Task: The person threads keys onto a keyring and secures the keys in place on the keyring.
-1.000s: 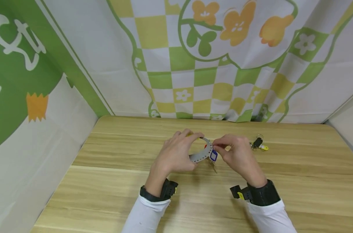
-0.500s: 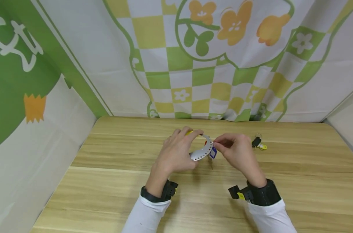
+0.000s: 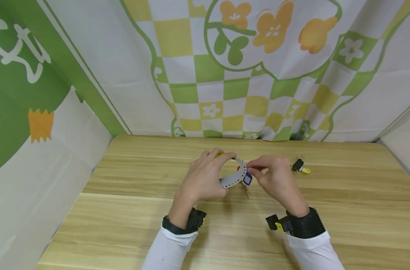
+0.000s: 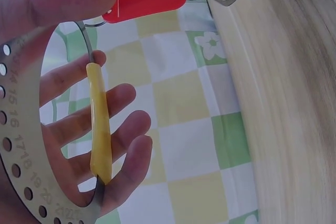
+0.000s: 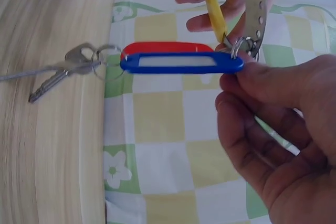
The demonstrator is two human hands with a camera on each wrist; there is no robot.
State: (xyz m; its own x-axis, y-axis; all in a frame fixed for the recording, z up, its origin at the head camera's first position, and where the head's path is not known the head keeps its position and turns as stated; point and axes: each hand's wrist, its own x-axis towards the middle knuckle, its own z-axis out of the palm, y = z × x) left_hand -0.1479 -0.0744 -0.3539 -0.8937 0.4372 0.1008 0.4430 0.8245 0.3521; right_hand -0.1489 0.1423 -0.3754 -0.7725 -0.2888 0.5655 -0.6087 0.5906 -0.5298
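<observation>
In the head view my left hand grips a grey metal key ring holder, a curved plate with numbered holes along its edge. Its yellow handle lies across the fingers, while the thumb reaches over the plate. My right hand meets the holder's right side, where thumb and index finger pinch the small split ring of a blue key tag. Alongside it hangs a red key tag. Keys dangle from wire rings at the tags' far ends. The right fingertips partly hide the ring and hole.
Behind and right of the right hand, a bunch with a black fob and a yellow tag lies on the wooden table. A checked, flowered curtain hangs along the table's back edge.
The right hand tips up slightly and then lowers again at the holder's edge. The blue tag and hanging key swing a little; both hands keep their hold.
</observation>
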